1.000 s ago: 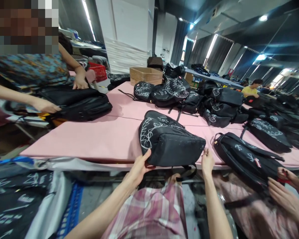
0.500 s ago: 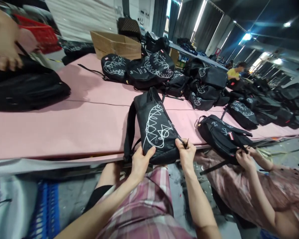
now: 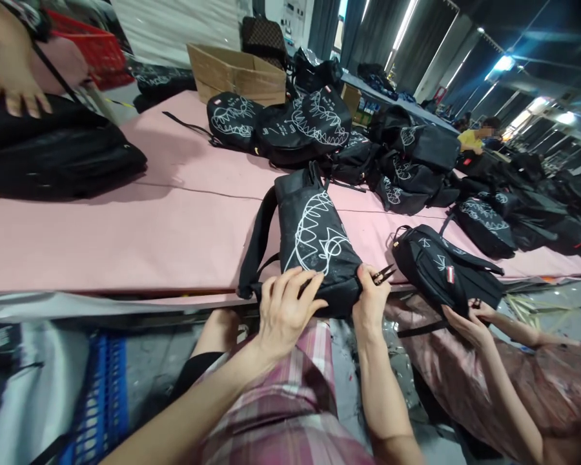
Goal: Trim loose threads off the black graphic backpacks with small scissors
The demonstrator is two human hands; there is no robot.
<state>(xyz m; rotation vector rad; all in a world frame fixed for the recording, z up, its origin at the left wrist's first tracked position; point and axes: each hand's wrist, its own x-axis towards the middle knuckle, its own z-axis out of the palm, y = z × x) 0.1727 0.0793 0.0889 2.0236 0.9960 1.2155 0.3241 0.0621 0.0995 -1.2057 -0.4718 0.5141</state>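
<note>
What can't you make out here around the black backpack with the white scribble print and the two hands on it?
Head view only:
- Black backpack with white scribble print: its near bottom edge is covered by the left hand and right hand.
- Small black thread snips: handle buried in the right hand; only the tips show.
- Co-worker's black backpack: what that person's hand grips is too small.
</note>
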